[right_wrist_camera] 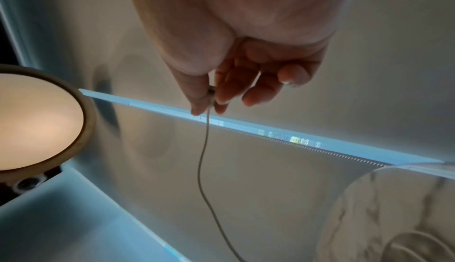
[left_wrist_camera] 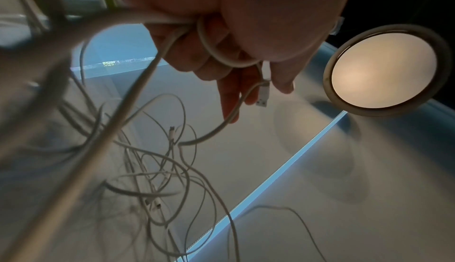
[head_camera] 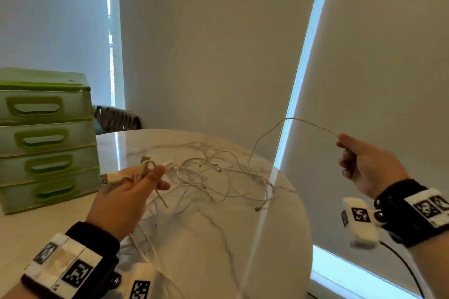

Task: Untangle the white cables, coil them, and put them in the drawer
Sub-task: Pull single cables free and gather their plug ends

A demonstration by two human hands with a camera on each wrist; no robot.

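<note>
The left hand (head_camera: 126, 195) grips a small coil with a USB plug; the right hand (head_camera: 364, 165), held well apart, pinches one cable end. The white cables (head_camera: 218, 177) lie tangled on the marble table (head_camera: 218, 238), and the green drawer unit (head_camera: 46, 138) is shut. Pulling harder would likely tighten knots or drag the heap off the edge.
</note>
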